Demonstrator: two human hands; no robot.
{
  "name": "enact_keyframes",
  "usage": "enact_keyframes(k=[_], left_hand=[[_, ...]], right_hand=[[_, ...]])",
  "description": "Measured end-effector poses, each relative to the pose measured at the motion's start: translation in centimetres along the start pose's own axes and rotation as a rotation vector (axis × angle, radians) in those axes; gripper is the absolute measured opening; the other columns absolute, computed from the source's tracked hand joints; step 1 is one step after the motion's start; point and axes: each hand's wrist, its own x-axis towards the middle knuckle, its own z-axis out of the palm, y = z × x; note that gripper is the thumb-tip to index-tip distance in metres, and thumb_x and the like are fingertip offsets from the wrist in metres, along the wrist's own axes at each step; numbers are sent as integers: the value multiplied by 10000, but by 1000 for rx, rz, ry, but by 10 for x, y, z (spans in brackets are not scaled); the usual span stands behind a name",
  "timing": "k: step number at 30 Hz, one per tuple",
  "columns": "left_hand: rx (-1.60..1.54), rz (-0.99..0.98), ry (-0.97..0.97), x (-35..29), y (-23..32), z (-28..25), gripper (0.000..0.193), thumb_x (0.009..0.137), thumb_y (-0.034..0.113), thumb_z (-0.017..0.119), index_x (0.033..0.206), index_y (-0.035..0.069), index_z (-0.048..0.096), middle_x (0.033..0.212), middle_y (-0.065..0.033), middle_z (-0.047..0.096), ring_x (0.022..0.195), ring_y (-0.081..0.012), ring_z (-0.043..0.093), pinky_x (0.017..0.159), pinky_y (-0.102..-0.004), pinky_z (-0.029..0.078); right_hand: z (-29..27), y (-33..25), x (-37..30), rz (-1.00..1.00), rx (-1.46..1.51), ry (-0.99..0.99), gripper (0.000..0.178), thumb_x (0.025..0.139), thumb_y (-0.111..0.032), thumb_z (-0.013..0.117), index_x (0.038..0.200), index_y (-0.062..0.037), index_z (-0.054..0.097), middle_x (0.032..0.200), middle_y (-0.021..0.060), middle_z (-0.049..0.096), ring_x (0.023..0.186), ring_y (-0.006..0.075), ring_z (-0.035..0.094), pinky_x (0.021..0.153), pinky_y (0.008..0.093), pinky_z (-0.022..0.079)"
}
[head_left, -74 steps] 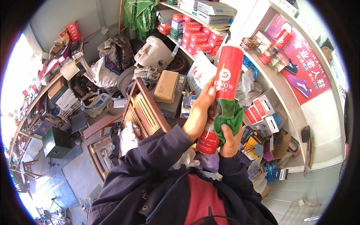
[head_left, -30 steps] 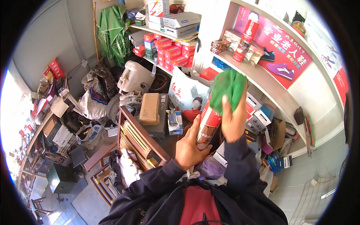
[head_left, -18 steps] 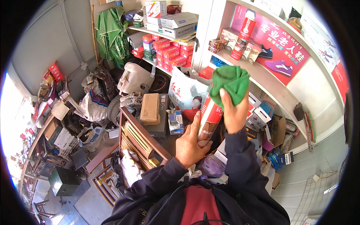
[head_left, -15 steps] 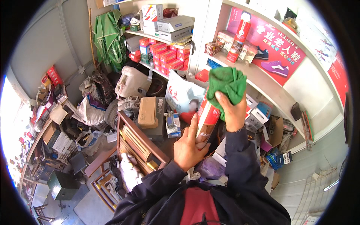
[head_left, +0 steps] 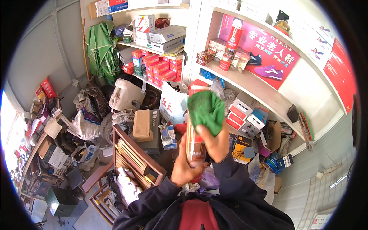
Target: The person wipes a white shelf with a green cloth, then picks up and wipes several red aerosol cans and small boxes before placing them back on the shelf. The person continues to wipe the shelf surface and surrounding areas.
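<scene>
In front of my chest, my left hand is wrapped round the lower part of a red and brown cylindrical can, which stands nearly upright. My right hand grips a bunched green cloth, pressed against the can's upper part. The cloth covers much of the can's top half, and motion blurs it slightly. A similar tall red can stands on the white shelf ahead, beside clear-wrapped packs.
Stacked red boxes fill the shelving at the back. To the left of my hands stand a slatted wooden chair and a brown box. A white bag lies behind the can. Opened cartons crowd the right side.
Both hands have moved left with the can and cloth. The can is more upright, and the cloth has come down across its front. The view has shifted a little to the right.
</scene>
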Motion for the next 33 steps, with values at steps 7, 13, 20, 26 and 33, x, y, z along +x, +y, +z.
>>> enact_keyframes(k=[7, 13, 20, 26, 33], left_hand=[[537, 42, 61, 12, 23, -16, 1127, 798, 183, 840, 1675, 4, 155, 1296, -288, 680, 1137, -417, 725, 914, -410, 586], [501, 88, 17, -4, 28, 4, 1184, 752, 218, 896, 1673, 19, 179, 1468, -286, 557, 1285, -423, 632, 1025, -434, 539], [-776, -319, -417, -9, 6, -16, 1039, 866, 357, 832, 1666, 120, 213, 1412, -133, 527, 1212, -253, 595, 1018, -468, 531], [-447, -294, -260, -13, -3, -9, 971, 819, 280, 894, 1590, 45, 353, 1388, -81, 569, 1249, -188, 580, 1086, -387, 488], [-72, -97, -48, 9, 5, -9, 1028, 801, 134, 901, 1623, 8, 296, 1394, -118, 573, 1265, -178, 575, 1082, -329, 479]], right_hand=[[19, -9, -17, 32, -24, 9, 881, 795, -211, 905, 1478, 26, 402, 1324, 172, 636, 1171, 252, 671, 1004, 377, 539], [-16, -14, 18, 150, 276, 26, 487, 859, -87, 796, 1292, -17, 585, 1168, 63, 692, 1046, 153, 669, 933, 314, 544], [-14, -13, 5, 191, 587, 56, 515, 889, -175, 753, 1347, 4, 599, 1226, 77, 697, 1075, 167, 671, 979, 343, 524], [-32, -23, 32, 177, 275, 78, 392, 967, -161, 717, 1317, -11, 624, 1192, 38, 699, 1062, 137, 646, 966, 313, 495], [7, -28, -10, -149, -302, 117, 539, 988, -238, 739, 1417, 25, 546, 1235, 152, 701, 1127, 220, 671, 990, 376, 516]])
